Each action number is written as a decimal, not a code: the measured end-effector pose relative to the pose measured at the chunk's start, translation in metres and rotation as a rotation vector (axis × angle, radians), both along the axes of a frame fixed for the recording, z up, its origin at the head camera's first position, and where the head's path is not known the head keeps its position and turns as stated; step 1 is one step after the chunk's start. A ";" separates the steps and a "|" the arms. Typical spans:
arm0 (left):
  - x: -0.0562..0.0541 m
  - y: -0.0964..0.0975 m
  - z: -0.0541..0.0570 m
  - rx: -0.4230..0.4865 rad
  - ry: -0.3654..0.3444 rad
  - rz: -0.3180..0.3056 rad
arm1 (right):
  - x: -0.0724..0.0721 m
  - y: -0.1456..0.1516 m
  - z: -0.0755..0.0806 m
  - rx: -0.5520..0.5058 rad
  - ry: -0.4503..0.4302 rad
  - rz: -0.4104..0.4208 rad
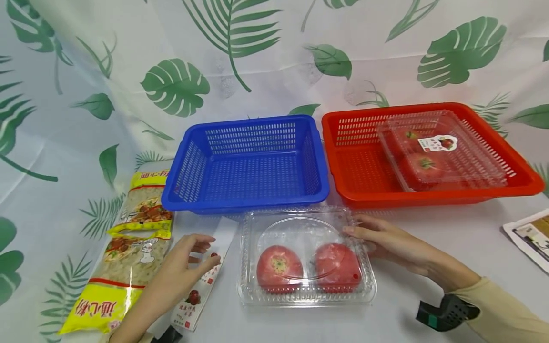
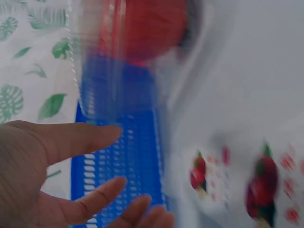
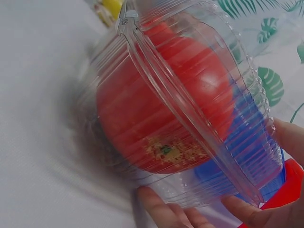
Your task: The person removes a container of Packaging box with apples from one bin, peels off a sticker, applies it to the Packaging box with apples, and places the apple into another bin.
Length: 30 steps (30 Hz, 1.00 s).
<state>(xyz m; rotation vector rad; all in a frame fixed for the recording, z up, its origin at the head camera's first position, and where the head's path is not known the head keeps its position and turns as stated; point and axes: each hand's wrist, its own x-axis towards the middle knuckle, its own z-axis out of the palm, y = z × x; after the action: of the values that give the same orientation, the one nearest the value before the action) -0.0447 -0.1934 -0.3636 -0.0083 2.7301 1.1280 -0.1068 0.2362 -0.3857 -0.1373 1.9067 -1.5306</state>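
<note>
A closed clear plastic clamshell box [image 1: 309, 233] with two tomatoes [image 1: 279, 267] inside lies on the table in front of the blue basket. My right hand [image 1: 388, 240] holds its right side, thumb over the edge; the right wrist view shows fingers [image 3: 159, 209] low against the box wall. To the left of the box, my left hand [image 1: 188, 264] hovers with fingers spread and holds nothing. Below it lies a white strip of fruit-printed labels [image 1: 201, 295], partly covered by that hand in the head view.
The blue basket [image 1: 246, 202] stands behind the box. Beside it, a red basket [image 1: 356, 193] contains another clamshell box [image 1: 463, 157] of tomatoes with a label on its lid. Two yellow pasta bags [image 1: 133, 267] lie at left. A white-edged packet [image 1: 532, 238] lies at far right.
</note>
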 end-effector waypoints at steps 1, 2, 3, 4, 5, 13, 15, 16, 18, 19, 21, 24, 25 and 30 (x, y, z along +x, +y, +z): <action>0.000 -0.004 -0.002 -0.047 0.001 0.004 | 0.000 0.000 0.000 0.003 -0.003 -0.003; 0.000 -0.007 -0.005 -0.098 -0.008 0.009 | -0.001 0.000 0.001 0.004 -0.005 -0.005; 0.000 -0.010 -0.007 -0.141 -0.017 0.010 | -0.001 0.001 0.001 0.005 -0.004 -0.003; 0.000 -0.012 -0.011 -0.183 -0.024 0.010 | -0.001 0.001 0.001 0.007 -0.003 -0.002; 0.000 -0.014 -0.013 -0.219 -0.039 0.020 | -0.001 0.001 0.001 0.006 0.000 0.001; -0.003 -0.016 -0.023 -0.273 -0.063 0.040 | -0.001 0.001 0.001 0.017 -0.008 -0.002; -0.005 -0.017 -0.022 -0.266 -0.056 0.030 | 0.000 0.001 0.001 0.020 -0.009 -0.005; -0.005 -0.017 -0.022 -0.258 -0.059 0.022 | 0.001 0.001 0.000 0.021 -0.010 -0.004; -0.006 -0.018 -0.023 -0.236 -0.070 0.008 | 0.001 0.001 0.000 0.027 -0.013 -0.001; -0.007 -0.019 -0.023 -0.222 -0.080 0.004 | 0.001 0.001 0.000 0.032 -0.015 0.000; -0.008 -0.020 -0.024 -0.196 -0.102 0.005 | 0.000 0.002 0.000 0.034 -0.015 0.010; -0.007 -0.022 -0.025 -0.185 -0.138 0.019 | -0.002 0.002 0.000 0.046 -0.017 0.016; -0.006 -0.022 -0.025 -0.182 -0.150 0.021 | -0.003 0.002 0.000 0.047 -0.015 0.020; -0.002 -0.022 -0.027 -0.210 -0.164 0.004 | -0.002 -0.001 0.004 0.074 0.043 0.001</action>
<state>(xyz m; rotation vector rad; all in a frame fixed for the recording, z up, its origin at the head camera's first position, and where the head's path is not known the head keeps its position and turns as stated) -0.0462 -0.2158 -0.3910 -0.1303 2.6865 0.7987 -0.1086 0.2348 -0.3816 -0.1389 1.9939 -1.4650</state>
